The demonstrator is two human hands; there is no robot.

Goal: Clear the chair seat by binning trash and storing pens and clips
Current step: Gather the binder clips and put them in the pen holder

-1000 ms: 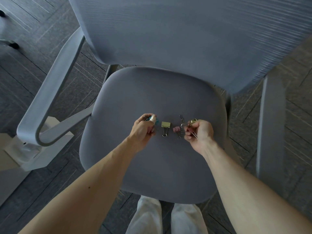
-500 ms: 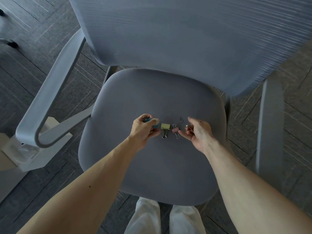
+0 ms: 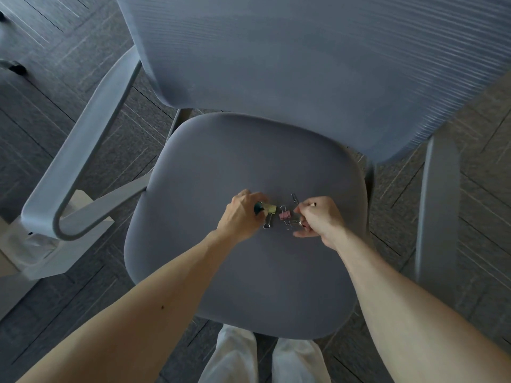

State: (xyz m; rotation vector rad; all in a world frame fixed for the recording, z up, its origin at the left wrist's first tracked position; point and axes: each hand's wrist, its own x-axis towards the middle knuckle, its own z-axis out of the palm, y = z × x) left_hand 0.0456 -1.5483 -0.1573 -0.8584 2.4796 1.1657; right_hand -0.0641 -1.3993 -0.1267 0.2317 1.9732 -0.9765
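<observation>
- 2 hands work at the middle of the seat (image 3: 243,272), gathering clips; no pens or trash show on it.
- The left hand (image 3: 240,217) is curled, fingers closed on a teal clip (image 3: 258,208) and pressing at the yellow clip (image 3: 271,209), which looks still partly on the seat.
- The right hand (image 3: 318,217) is curled with fingertips pinched together; a bit of metal shows inside it, seemingly a clip, though I cannot tell which.
- The pink clip (image 3: 284,215) lies on the seat between the hands, just beside the yellow clip and near the right fingertips.
- The paperclip (image 3: 295,198) lies just behind the pink clip, apart from both hands.
- Doing the step well, in my judgement: pinch each clip by its coloured body, not its wire loops, which swing and slip; take 1 at a time so those already held do not spill.
- The soft fabric gives, so fingertips should press down and slide under.
- The pink clip's body runs left to right; its wire handles reach toward and away from the person.
- The paperclip's long axis runs roughly front to back, slightly tilted.
</observation>
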